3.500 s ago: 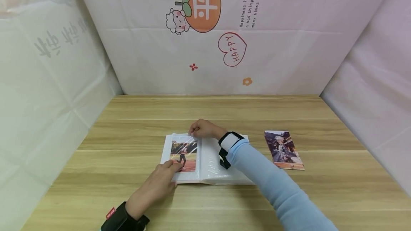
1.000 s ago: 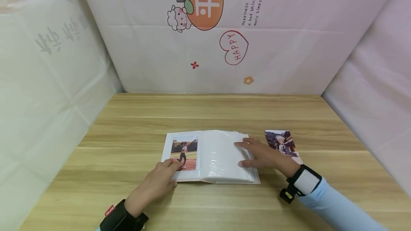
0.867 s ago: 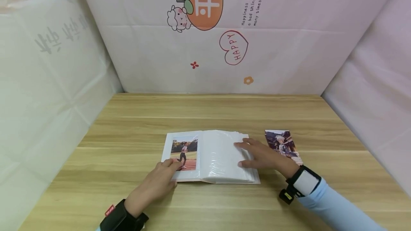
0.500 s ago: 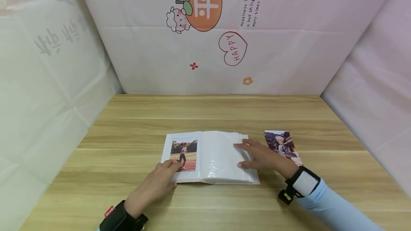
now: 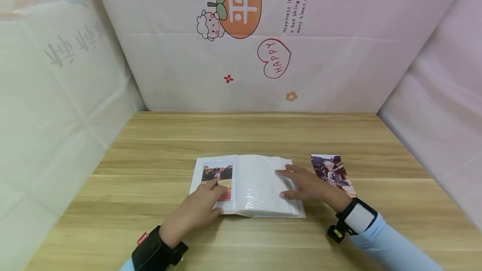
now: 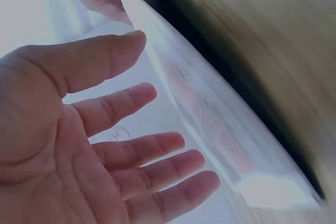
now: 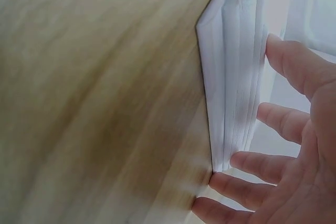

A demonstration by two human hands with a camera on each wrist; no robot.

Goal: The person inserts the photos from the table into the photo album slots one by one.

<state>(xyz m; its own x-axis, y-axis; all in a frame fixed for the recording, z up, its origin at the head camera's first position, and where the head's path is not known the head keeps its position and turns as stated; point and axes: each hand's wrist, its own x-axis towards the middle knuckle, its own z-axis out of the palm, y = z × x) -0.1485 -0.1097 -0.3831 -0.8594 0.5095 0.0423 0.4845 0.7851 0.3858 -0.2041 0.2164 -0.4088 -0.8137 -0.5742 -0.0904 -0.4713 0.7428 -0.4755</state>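
An open photo album [image 5: 260, 183] lies on the wooden table, a photo of a runner [image 5: 217, 172] in the sleeve of its left page. Over the lower part of that photo is my left hand [image 5: 201, 204], its fingers extended and spread in the left wrist view, just above the page. My right hand [image 5: 306, 183] rests at the right edge of the album, fingers spread along the page edges [image 7: 244, 77]. Beside it lies a loose photo [image 5: 331, 172] of a person in a pale hat, its lower part overlapped by the right hand and wrist.
The wooden table [image 5: 158, 149] runs back to a white printed cloth [image 5: 169, 74] hung as a wall. More cloth hangs at the left [image 5: 56, 116] and right [image 5: 444, 108] sides.
My right hand has come from the top of the left page to the album's right edge. My left hand has just shifted right and up over the runner photo.
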